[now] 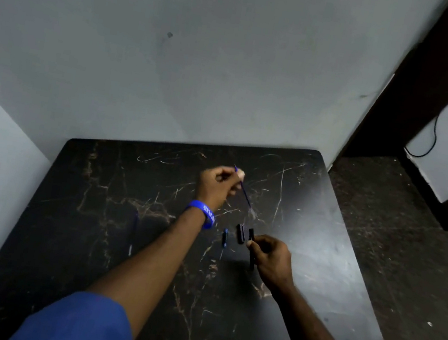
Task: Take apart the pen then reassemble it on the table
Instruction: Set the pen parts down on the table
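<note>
Two hands are working over the dark marbled table (pixel 145 245), pen already in pieces. Left hand (pixel 215 187), at about 12 o'clock from the loose parts, is pinching the thin blue refill (pixel 243 189) between thumb and fingertips, fingers curled closed round its upper end; the refill is slanting down toward 5 o'clock, its tip hanging close to the tabletop, whether touching I cannot tell. Holding it high and clear is probably keeping the ink tip off the other parts and ready for threading. Blue wristband (pixel 205 212) is sitting on that wrist, blue sleeve (pixel 78 323) at the near edge. Right hand (pixel 269 254), at roughly 3 o'clock of the parts cluster, is gripping a slim black barrel (pixel 251 260), fingers closed on it, one end poking out toward 12 o'clock and the other toward 6 o'clock below the thumb; that angle looks chosen to present an open end to the refill. Lying on the table just at 9 o'clock of that hand: a short black piece (pixel 241 233), possibly cap or clip section, and further toward 9 o'clock a small blue piece (pixel 224 237), apart from it. Judging by this, disassembly is looking finished or nearly so, reassembly not yet started. Motion blur is softening small details.
</note>
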